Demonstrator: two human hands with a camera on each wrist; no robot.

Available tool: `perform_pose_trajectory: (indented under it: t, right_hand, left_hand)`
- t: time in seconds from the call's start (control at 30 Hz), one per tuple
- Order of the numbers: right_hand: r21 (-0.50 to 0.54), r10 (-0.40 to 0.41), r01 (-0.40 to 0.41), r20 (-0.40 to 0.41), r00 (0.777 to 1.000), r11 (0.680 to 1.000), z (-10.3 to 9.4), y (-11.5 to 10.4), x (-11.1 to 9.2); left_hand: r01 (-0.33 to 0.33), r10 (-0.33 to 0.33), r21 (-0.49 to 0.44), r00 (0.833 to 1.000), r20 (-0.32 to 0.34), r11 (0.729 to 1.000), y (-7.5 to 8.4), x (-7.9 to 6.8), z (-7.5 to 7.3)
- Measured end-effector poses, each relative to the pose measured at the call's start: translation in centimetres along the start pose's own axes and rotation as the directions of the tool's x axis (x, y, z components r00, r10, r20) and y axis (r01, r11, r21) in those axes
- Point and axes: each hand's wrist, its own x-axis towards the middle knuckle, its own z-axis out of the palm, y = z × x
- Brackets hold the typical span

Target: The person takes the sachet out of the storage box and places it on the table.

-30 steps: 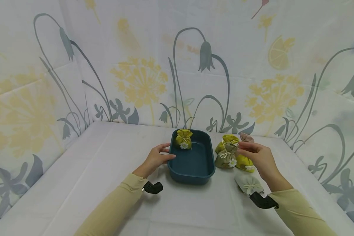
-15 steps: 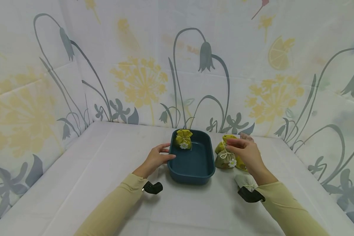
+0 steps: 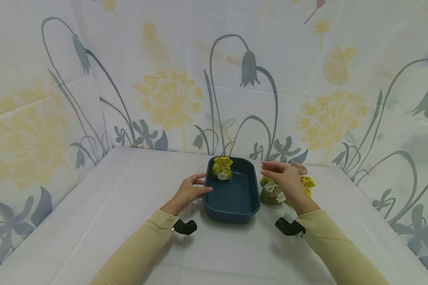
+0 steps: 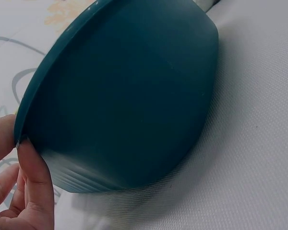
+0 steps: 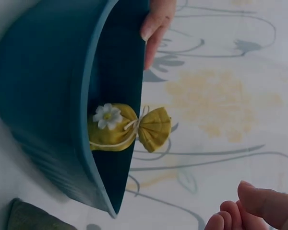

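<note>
A deep blue-green tub (image 3: 232,215) stands on the white cloth in front of me. My left hand (image 3: 189,192) pinches its left rim between thumb and fingers; the left wrist view shows the tub's outer wall (image 4: 125,96). Inside, at the far left corner, sits a yellow-green drawstring pouch (image 3: 222,168) with a white flower, its tied neck above the rim in the right wrist view. My right hand (image 3: 285,178) is raised right of the tub, fingers loosely bent, nothing between them. Below it a grey-green pouch (image 3: 271,194) with a white flower is partly visible.
Beside the tub's right side are more pouches: a yellow one (image 3: 308,184), a pinkish one (image 3: 299,167) and another yellow-green one (image 3: 265,181), partly covered by my right hand. A pale pouch (image 3: 289,216) is mostly hidden behind the right wrist. A flower-printed cloth (image 3: 171,99) hangs behind.
My right hand has moved left over the pouches toward the tub's right rim, uncovering the yellow pouch. My left hand, the tub and the pouch inside have stayed put.
</note>
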Motion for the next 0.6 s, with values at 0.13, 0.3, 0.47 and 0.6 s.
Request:
perform_pose_trajectory:
  t: [0.13,0.3,0.47,0.6]
  right_hand:
    - [-0.006,0.011,-0.011,-0.002,1.000,1.000,0.7,-0.2,0.6]
    - [-0.018,0.029,-0.029,0.003,1.000,0.999,1.8,-0.5,1.5]
    - [-0.008,0.035,-0.035,0.030,0.999,0.999,2.5,-0.8,2.2]
    - [-0.021,0.026,-0.026,0.031,0.999,0.999,3.1,-0.9,2.9]
  left_hand:
    - [-0.004,0.004,0.006,1.000,0.006,1.000,0.1,0.0,-0.1]
    - [-0.001,0.001,0.002,1.000,0.003,1.000,0.0,0.0,-0.1]
    - [0.000,0.000,-0.003,1.000,0.006,1.000,0.0,0.1,0.0]
    - [-0.003,0.003,0.000,1.000,0.009,1.000,0.0,0.0,-0.1]
